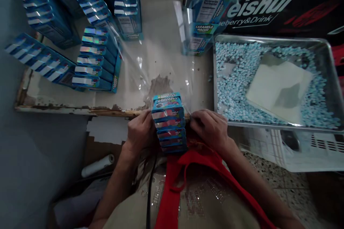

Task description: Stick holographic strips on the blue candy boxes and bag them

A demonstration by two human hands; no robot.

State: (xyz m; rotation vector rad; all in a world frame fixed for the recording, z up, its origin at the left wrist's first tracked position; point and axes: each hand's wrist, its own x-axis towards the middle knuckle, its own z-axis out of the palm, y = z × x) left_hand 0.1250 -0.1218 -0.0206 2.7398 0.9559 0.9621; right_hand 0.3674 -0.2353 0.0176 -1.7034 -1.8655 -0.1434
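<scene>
A display pack of blue candy boxes (169,123) stands in front of my body at the table's near edge. Clear plastic film (134,61) spreads from around that pack across the tabletop, with glints along its creases. My left hand (141,130) is closed beside the pack's left side, fingers curled and apparently pinching the film. On the other side, a little away from the boxes, my right hand (211,127) is also closed and seems to grip the film's edge. The fingertips of both hands are partly hidden.
Several packs of blue boxes (96,61) stand at the left of the worn table (161,57). More boxes are stacked at the back (206,10). A metal tray (268,125) of light-blue candies, with pale sheets (279,86) on top, lies at right.
</scene>
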